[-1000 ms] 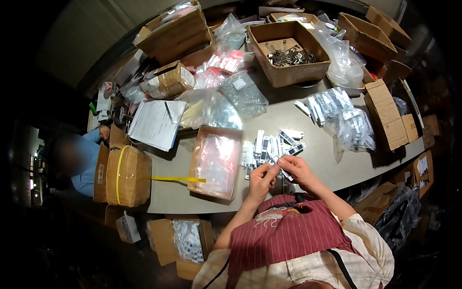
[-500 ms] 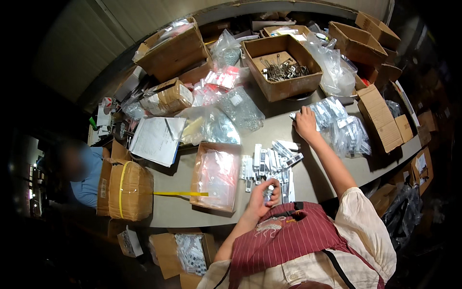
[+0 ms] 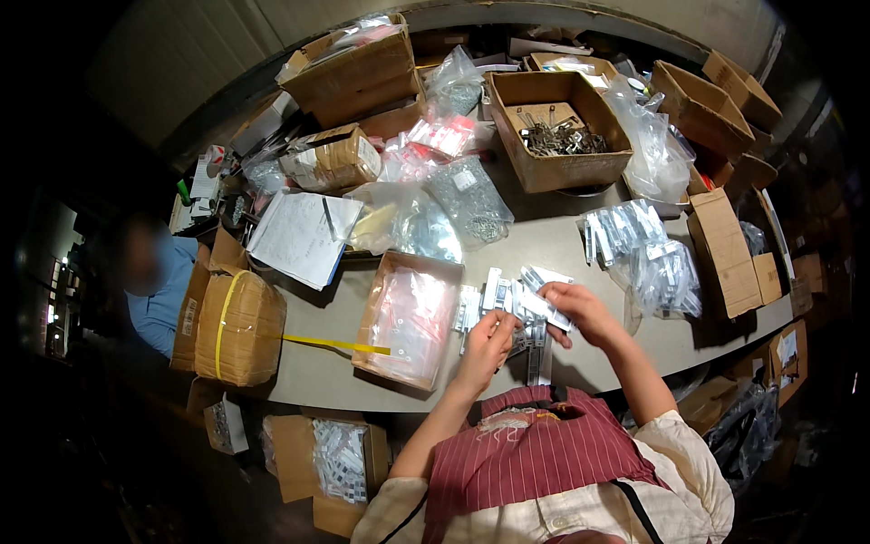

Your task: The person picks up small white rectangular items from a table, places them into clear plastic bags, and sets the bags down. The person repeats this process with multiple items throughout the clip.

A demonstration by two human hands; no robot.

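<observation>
A pile of narrow white and grey pieces lies on the table in front of me, several with dark rectangular marks. At its near left side, my left hand is closed, fingers pressed together; what they hold is hidden. My right hand is bent over the pile's right side, thumb and fingers closed around a long white piece. Farther right lie clear-bagged pieces of similar look, apart from both hands. Left of the pile sits an open cardboard box with clear and pinkish plastic bags inside.
A deep carton of metal parts stands at the back. Papers with a pen lie left, near bags of small hardware. A yellow-strapped carton stands at the left edge, a person in blue behind it.
My right hand has come back from the bagged pieces at the right to the pile and closed on a white piece. My left hand has moved slightly up to the pile's edge.
</observation>
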